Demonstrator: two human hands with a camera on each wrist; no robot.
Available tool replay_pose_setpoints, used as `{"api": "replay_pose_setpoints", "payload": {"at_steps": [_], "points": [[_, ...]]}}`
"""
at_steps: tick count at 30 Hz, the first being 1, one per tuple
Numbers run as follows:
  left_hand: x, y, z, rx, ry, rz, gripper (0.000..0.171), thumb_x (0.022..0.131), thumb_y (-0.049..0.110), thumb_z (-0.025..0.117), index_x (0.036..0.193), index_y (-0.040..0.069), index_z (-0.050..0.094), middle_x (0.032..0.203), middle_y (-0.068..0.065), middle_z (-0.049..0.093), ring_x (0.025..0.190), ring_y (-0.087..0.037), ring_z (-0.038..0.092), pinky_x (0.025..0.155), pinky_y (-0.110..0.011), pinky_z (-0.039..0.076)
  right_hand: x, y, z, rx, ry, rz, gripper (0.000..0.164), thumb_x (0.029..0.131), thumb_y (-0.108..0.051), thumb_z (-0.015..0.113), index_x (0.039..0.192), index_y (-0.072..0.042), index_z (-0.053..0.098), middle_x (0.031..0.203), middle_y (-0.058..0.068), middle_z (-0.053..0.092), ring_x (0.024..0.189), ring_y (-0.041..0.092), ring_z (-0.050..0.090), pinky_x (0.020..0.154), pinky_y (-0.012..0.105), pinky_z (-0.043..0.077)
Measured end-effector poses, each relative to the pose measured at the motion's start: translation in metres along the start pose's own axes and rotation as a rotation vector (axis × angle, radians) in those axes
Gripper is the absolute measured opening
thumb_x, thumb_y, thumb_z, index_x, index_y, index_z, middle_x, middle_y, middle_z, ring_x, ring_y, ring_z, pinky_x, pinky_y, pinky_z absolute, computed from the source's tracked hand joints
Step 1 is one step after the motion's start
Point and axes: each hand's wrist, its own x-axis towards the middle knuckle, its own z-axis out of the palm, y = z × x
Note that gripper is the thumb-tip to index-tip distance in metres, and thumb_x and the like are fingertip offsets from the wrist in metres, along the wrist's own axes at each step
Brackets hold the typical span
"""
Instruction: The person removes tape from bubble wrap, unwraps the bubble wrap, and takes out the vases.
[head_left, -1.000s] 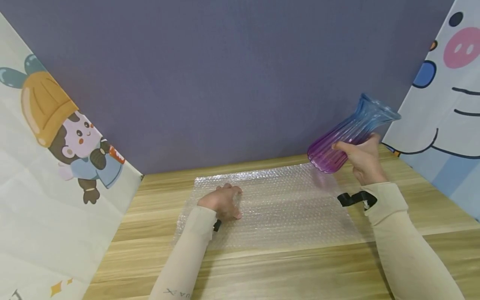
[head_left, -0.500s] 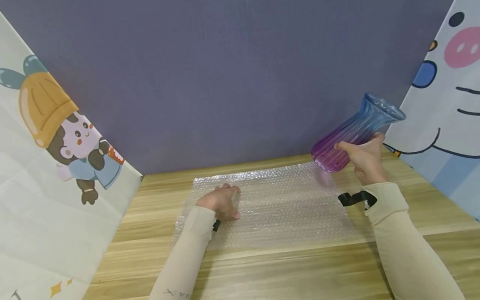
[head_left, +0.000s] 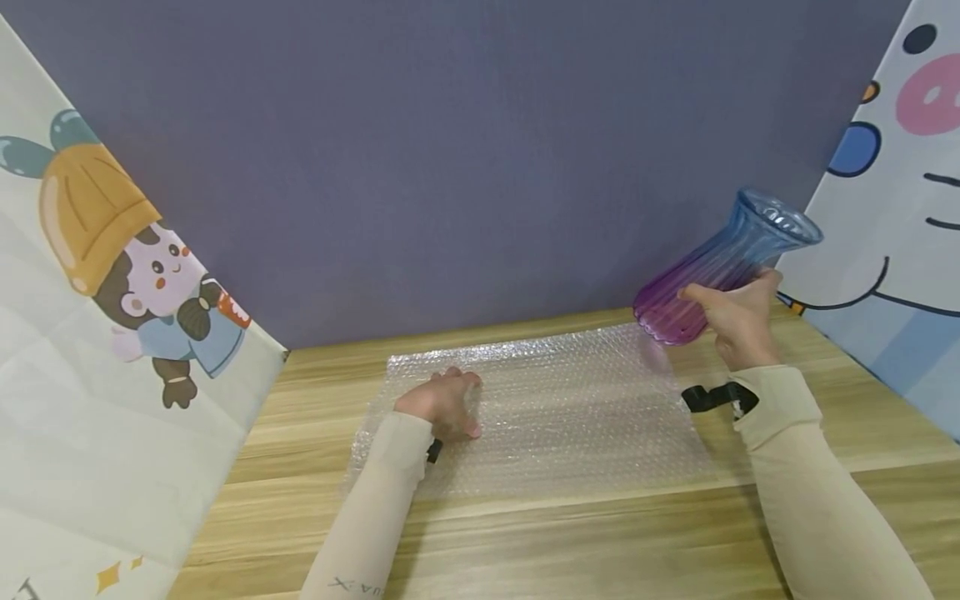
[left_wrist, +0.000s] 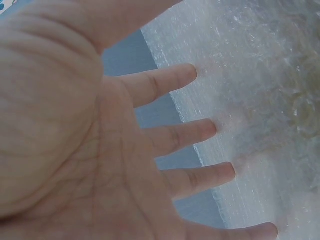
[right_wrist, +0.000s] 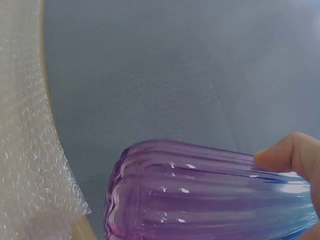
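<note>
A sheet of bubble wrap (head_left: 570,408) lies flat on the wood-grain table. My left hand (head_left: 442,404) rests on its left part, fingers spread; in the left wrist view the fingertips (left_wrist: 207,127) touch the bubble wrap (left_wrist: 270,100). My right hand (head_left: 738,321) grips a ribbed glass vase (head_left: 708,279) around its middle. The vase is purple at the base and blue at the flared mouth. It tilts, mouth up to the right, base close over the sheet's back right corner. In the right wrist view, the thumb (right_wrist: 280,155) presses the side of the vase (right_wrist: 200,195).
A grey-purple panel (head_left: 480,167) rises behind the table (head_left: 570,550). White cartoon-printed panels stand at the left (head_left: 75,400) and right (head_left: 922,275). A black wrist mount (head_left: 708,397) sticks out from the right sleeve.
My right hand has moved slightly to the right with the vase, whose mouth has turned more toward the head camera. The left hand and the bubble wrap have stayed nearly in place.
</note>
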Motion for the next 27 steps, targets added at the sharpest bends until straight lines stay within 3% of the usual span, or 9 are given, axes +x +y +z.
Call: {"api": "replay_pose_setpoints", "payload": {"at_steps": [9, 14, 27], "points": [[-0.002, 0.0, 0.0, 0.003, 0.009, 0.002, 0.089, 0.079, 0.028, 0.086, 0.156, 0.026, 0.041, 0.172, -0.012, 0.018, 0.156, -0.048, 0.013, 0.119, -0.075, 0.019, 0.004, 0.006, 0.001, -0.099, 0.07, -0.019, 0.112, 0.08, -0.008, 0.085, 0.155, -0.028, 0.003, 0.164, 0.003, 0.017, 0.149, 0.014, 0.024, 0.123, 0.029, 0.033], [0.0, 0.0, -0.001, 0.003, 0.014, 0.006, 0.09, 0.078, 0.028, 0.087, 0.156, 0.025, 0.042, 0.172, -0.013, 0.018, 0.156, -0.049, 0.013, 0.119, -0.075, 0.019, 0.004, 0.007, -0.001, -0.082, 0.069, -0.002, 0.112, 0.08, -0.008, 0.085, 0.154, -0.029, 0.002, 0.164, 0.004, 0.012, 0.149, 0.015, 0.022, 0.124, 0.03, 0.033], [0.0, -0.001, -0.001, 0.014, 0.013, 0.011, 0.089, 0.078, 0.029, 0.088, 0.155, 0.026, 0.043, 0.17, -0.011, 0.024, 0.156, -0.048, 0.016, 0.119, -0.073, 0.024, 0.009, 0.011, -0.002, -0.098, 0.136, -0.037, 0.109, 0.076, -0.001, 0.086, 0.151, -0.027, 0.011, 0.156, -0.004, 0.023, 0.145, 0.013, 0.03, 0.119, 0.023, 0.037]]}}
